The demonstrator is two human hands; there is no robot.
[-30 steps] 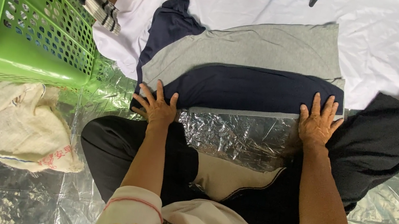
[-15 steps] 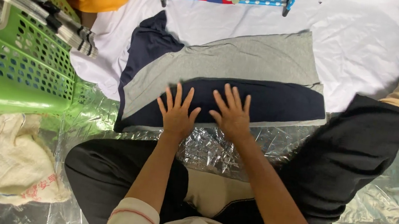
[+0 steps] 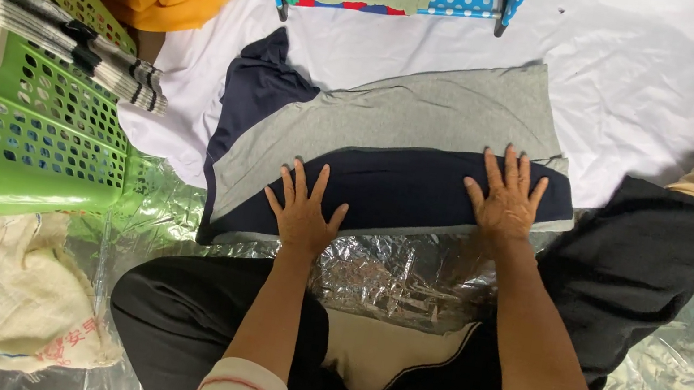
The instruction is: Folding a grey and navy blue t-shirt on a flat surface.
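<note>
Two hands lie flat with fingers spread on the folded navy and grey garment [image 3: 406, 163] in the head view, which rests on a white sheet [image 3: 653, 75] just ahead of the person's crossed legs. The left hand [image 3: 303, 211] presses its near-left part and the right hand [image 3: 506, 199] its right end. Half a second earlier they pressed side by side at the middle; now they are well apart, while the green basket [image 3: 21, 131] stays at left.
</note>
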